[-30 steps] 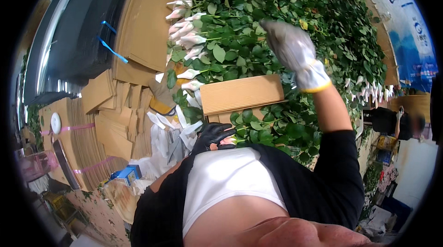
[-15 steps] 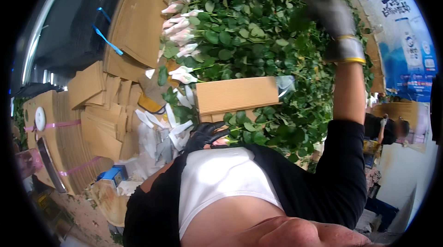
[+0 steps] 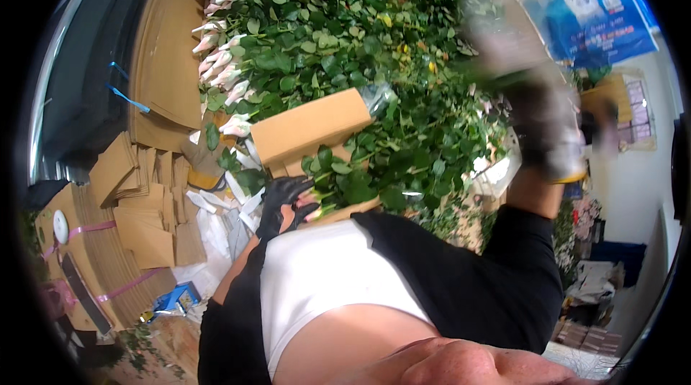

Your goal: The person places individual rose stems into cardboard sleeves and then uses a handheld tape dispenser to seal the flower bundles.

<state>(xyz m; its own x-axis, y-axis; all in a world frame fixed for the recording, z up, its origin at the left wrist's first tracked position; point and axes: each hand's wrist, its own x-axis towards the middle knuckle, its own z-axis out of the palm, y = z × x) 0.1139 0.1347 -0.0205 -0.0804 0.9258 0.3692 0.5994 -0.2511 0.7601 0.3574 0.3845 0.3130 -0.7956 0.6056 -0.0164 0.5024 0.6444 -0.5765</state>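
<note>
My left hand [image 3: 283,201], in a black glove, is close to my body at the near edge of the leaves. Its fingers curl around pink rose heads [image 3: 307,205], whose leafy stems point right. My right hand [image 3: 541,115] is raised on the right in a grey glove with a yellow cuff edge. Motion smears its fingers, and a pale, greenish blur beside them cannot be made out. Beyond the left hand, a corrugated cardboard piece [image 3: 311,128] lies on a broad bed of roses [image 3: 338,47], their pale, wrapped heads lined up on the left.
White sleeves [image 3: 248,205] lie scattered beside my left hand. Left of them stand cardboard stacks [image 3: 93,241] tied with pink strap, and tall cardboard sheets [image 3: 169,47]. A blue box [image 3: 178,299] sits at lower left. A blue-and-white printed sheet [image 3: 597,11] is at upper right.
My view has swung, so the roses and cardboard sit further left. My right hand has come lower and nearer, still blurred. My left hand's fingers have curled more around the rose heads.
</note>
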